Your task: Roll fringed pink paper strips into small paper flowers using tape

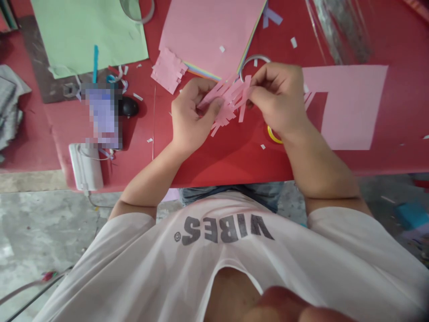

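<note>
White T-shirt fabric (201,264) is filling the lower view while both forearms are reaching forward over the edge of a red table (231,167). The left hand (192,114) is grasping one side of a slotted pink paper piece (228,100), pinching it between thumb and fingers, and the right hand (278,98) is gripping the other side the same way (neither hand is released). The piece is being held in the air above the table. Partly hidden by the right hand, a yellow tape roll (273,134) is lying on the table, and a clear tape ring (254,62) is lying just beyond the hands. Farther out, a stack of pink sheets (211,31) is resting beside a notched pink paper block (167,70), a green sheet (87,31) is lying to the left, and a black computer mouse (129,106) is sitting near a white power adapter (85,166).
</note>
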### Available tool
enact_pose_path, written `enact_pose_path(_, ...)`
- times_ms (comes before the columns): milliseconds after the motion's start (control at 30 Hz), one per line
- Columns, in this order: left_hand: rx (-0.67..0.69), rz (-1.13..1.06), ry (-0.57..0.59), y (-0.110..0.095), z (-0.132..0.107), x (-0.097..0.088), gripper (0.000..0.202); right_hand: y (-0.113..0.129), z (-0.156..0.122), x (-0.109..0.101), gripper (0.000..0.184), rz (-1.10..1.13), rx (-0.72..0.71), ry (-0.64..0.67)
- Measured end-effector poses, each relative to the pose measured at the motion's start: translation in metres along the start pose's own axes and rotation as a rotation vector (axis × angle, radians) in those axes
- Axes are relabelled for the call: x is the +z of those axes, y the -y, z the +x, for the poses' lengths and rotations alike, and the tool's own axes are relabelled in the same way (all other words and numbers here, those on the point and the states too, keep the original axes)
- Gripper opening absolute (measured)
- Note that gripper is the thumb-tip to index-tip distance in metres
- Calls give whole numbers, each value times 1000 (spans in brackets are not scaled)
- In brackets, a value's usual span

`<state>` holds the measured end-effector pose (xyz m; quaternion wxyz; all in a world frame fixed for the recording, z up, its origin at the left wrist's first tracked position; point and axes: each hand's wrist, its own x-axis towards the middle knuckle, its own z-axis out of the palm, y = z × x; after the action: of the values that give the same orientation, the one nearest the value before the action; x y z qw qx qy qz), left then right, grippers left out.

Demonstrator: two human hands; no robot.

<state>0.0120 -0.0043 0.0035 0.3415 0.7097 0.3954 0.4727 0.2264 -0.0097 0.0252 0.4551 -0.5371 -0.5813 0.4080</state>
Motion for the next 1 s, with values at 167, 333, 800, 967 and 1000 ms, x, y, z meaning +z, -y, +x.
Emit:
enact_pose_path(167, -29, -5, -36, -7, -1, 1, 33, -6, -1, 11, 21, 158, 39, -88)
enact_pose_path(333, -60, -6, -42, -5, -1, 3, 38, -2, -4, 12, 20, 242, 46, -69)
enact_pose_path(800, -78, -70, -30, -8, 0, 2, 37, -7, -3, 15, 17, 287, 69, -40)
enact_pose_path(967, -87, -86, -22, -8, 0, 1, 36, -7, -2, 15, 17, 240, 86, -56)
enact_pose_path(1000, -73, -76, -26, -7, 0, 1, 36, -6, -3, 15, 18, 234, 82, -54)
